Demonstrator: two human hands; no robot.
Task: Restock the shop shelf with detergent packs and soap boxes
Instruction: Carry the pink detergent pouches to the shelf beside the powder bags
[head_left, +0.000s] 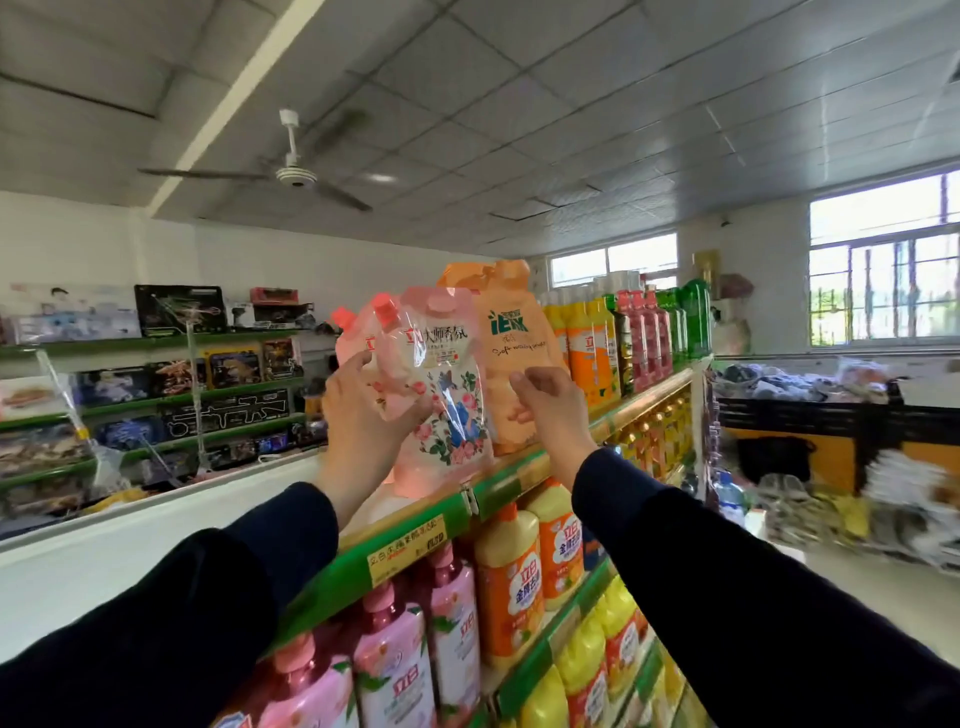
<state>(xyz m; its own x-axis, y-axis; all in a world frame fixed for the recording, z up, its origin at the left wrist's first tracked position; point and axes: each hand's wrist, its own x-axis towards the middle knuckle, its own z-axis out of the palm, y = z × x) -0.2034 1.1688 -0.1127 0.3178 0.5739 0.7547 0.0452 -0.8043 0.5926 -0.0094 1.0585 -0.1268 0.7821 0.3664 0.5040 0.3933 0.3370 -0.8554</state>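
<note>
**Pouches at the near end of the top shelf**

The top shelf (498, 486) carries a flowered pouch (441, 395) standing at its near end, with a second pouch (514, 353) just behind and to its right. Behind those, a row of bottles (623, 338) runs along the shelf toward the windows (883, 270). The left hand (363, 410) is on the flowered pouch's left side; the right hand (550, 400) is before the second pouch. Lower shelves hold more bottles (509, 582). Boxed goods (182, 312) fill the wall racks far left. A ceiling fan (296, 174) hangs above.
</note>
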